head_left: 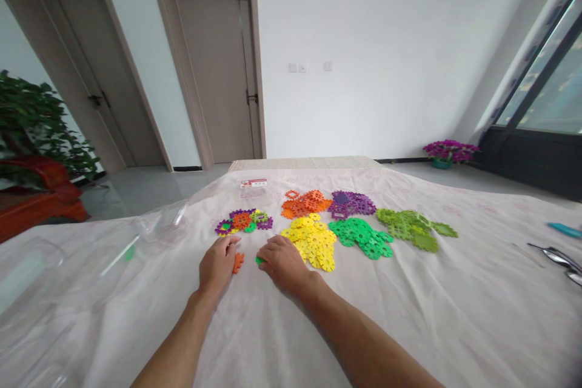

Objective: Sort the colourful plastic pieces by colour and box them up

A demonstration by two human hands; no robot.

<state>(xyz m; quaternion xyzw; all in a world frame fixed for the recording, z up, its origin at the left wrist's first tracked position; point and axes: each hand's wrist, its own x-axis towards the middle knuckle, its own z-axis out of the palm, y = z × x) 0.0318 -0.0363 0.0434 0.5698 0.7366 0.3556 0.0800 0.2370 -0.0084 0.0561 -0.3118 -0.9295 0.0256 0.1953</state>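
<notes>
My left hand (218,265) rests on the pale cloth (409,315), fingers curled beside an orange snowflake piece (237,262). My right hand (284,264) lies close by, its fingertips pinching a small green piece (259,260). Just beyond the hands sits a small joined cluster of mixed-colour pieces (244,221). Sorted heaps lie further right: yellow (313,241), orange (305,203), purple (351,203), dark green (362,236) and light green (411,227).
A clear plastic container (161,224) and clear lids (31,267) lie at the left of the cloth. A small red-and-white card (253,183) sits at the far edge. Metal scissors (557,257) and a teal item (566,230) lie at the right edge.
</notes>
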